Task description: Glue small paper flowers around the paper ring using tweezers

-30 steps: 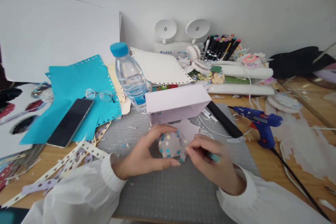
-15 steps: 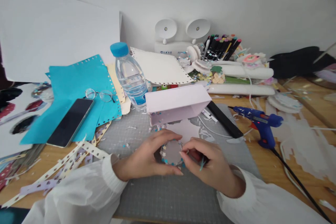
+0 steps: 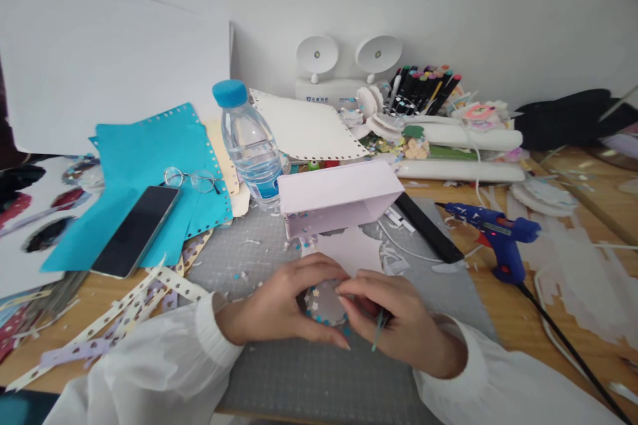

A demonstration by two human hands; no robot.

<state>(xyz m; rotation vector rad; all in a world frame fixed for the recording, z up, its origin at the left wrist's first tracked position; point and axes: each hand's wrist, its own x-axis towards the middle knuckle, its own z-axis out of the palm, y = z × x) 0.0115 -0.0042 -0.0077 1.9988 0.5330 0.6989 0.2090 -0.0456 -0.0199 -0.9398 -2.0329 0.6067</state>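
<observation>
- The left hand (image 3: 286,299) curls thumb and fingers around the round decorated piece (image 3: 329,302), in front of the pale box (image 3: 339,191).
- The right hand (image 3: 399,319) closes on a slim greenish tool (image 3: 377,334), fingertips at the piece's right edge.
- The gray mat (image 3: 319,375) runs from the box toward the near edge.
- Bottle (image 3: 250,146) just left of the box; glue gun (image 3: 503,232) well right.
- Fingers hide the piece's rim and the tool's tip.

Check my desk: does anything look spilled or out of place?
Small blue and white bits lie strewn on the gray mat, some near the pale box, as if spilled. The blue glue gun lies on its side with no stand visible, which looks careless.
</observation>
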